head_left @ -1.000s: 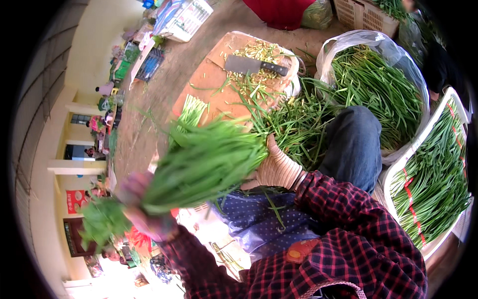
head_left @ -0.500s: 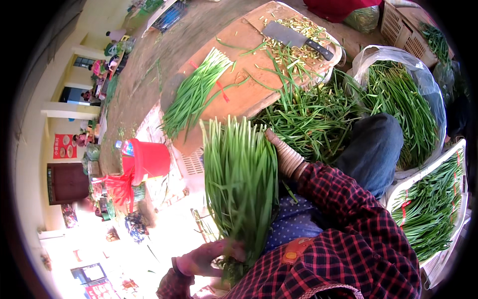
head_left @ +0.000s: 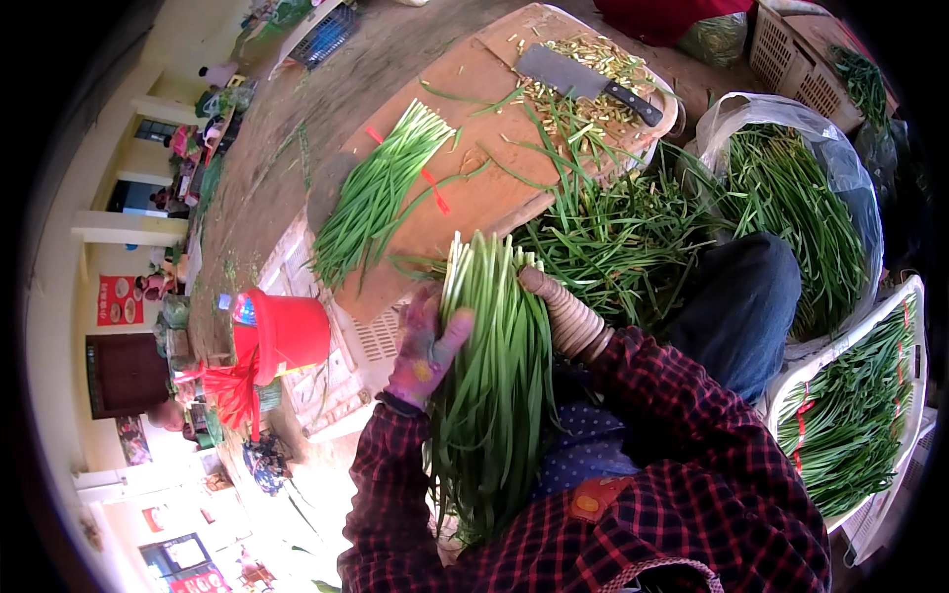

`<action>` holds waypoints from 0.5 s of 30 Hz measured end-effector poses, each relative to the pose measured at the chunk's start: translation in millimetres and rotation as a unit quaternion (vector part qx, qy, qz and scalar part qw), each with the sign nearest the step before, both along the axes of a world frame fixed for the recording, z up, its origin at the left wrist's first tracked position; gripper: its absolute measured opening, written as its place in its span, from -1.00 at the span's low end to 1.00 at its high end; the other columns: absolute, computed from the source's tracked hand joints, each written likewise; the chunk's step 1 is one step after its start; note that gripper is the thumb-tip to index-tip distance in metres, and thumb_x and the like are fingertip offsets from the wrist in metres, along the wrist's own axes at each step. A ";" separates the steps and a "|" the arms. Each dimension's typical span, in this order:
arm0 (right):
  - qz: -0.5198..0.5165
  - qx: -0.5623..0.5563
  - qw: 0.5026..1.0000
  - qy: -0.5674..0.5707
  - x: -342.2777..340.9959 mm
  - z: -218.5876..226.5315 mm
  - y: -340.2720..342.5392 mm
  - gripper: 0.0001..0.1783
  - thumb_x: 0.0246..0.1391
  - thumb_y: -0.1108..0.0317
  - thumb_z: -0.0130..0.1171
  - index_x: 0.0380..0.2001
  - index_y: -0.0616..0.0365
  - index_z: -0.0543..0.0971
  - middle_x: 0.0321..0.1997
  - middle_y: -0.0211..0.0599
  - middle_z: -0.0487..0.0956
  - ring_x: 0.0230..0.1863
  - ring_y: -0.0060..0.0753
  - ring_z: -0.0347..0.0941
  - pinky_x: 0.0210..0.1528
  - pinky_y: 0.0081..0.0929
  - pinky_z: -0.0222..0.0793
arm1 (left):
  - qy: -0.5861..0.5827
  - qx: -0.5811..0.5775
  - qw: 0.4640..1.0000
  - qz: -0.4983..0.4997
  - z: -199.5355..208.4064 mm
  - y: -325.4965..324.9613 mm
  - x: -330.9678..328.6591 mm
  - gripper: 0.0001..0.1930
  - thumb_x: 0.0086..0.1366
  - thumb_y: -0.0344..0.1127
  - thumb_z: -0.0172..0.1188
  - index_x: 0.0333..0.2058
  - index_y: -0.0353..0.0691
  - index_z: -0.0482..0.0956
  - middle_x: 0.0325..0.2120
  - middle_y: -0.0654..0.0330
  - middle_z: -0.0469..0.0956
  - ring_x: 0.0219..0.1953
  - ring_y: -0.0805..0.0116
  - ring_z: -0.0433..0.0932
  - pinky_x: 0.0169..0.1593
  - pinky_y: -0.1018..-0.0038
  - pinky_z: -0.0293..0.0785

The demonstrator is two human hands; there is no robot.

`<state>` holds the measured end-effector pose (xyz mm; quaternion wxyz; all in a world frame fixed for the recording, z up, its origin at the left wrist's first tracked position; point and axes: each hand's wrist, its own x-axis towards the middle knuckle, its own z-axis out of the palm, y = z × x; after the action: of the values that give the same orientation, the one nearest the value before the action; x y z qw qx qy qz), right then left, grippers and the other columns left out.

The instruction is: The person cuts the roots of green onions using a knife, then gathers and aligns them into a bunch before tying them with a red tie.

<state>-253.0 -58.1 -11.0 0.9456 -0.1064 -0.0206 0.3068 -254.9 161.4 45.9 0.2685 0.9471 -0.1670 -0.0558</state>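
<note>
A thick bunch of garlic chives stands in front of my body, pale cut ends up and green leaves hanging down. My left hand, in a stained purple-pink glove, is closed against its left side near the top, thumb across the front. From the other side my right hand, fingers wound with beige tape, grips the bunch near the pale ends; part of it is hidden behind the stems. Beyond, a second bunch of chives lies over a red tie strip on a wooden board.
A cleaver rests on the board among trimmed stem bits. Loose chives are heaped right of it, beside a clear bag of chives. A white crate of tied chives stands at right. A red bucket with red strips stands left.
My left hand has moved up from the leafy lower end to the side of the bunch near the pale ends. The bunch looks narrower at the top; my right hand stays on it.
</note>
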 end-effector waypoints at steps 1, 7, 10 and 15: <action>-0.010 -0.033 0.999 -0.019 -0.9 11.6 -5.3 -0.22 0.05 -0.05 0.24 0.23 0.17 0.29 0.16 -0.28 0.44 0.16 -0.41 0.35 0.26 -0.40 0.23 | 0.005 -0.047 0.999 0.000 -1.9 -2.7 -4.7 -0.33 0.29 0.12 0.10 0.18 -0.28 0.27 0.10 0.04 0.33 0.16 0.17 0.29 0.23 0.28 0.14; -0.113 -0.151 0.977 -0.099 -2.1 45.8 -15.4 0.05 -0.06 0.24 0.40 0.34 0.33 -0.03 0.26 -0.24 0.30 0.27 -0.39 0.19 0.32 -0.40 0.10 | 0.326 -0.394 0.858 0.049 64.6 -47.9 -30.7 0.18 -0.04 0.24 0.40 0.35 -0.25 -0.12 0.22 0.14 0.19 0.25 0.30 0.17 0.30 0.34 0.07; -0.106 -0.202 0.967 -0.117 -4.1 59.0 -14.1 0.14 -0.12 0.31 0.45 0.35 0.33 -0.10 0.24 -0.25 0.30 0.23 -0.41 0.22 0.27 -0.45 0.16 | 0.341 -0.436 0.832 0.027 59.8 -54.6 -38.2 0.17 -0.07 -0.20 0.53 0.36 -0.16 -0.16 0.25 0.15 0.14 0.27 0.32 0.14 0.29 0.35 0.12; -0.070 -0.271 0.955 -0.101 -2.9 82.3 -11.8 0.09 -0.23 0.21 0.50 0.32 0.24 0.10 0.21 -0.30 0.37 0.22 -0.42 0.28 0.30 -0.42 0.12 | 0.330 -0.440 0.827 0.117 41.9 -54.1 -44.3 -0.12 -0.01 -0.37 0.46 0.27 -0.20 0.15 0.08 0.24 0.37 0.11 0.41 0.34 0.16 0.43 0.29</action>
<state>-255.9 -69.9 71.3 0.8934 -0.3900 -0.0250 0.2214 -299.2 107.3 87.7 0.7001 0.6664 0.0370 -0.2537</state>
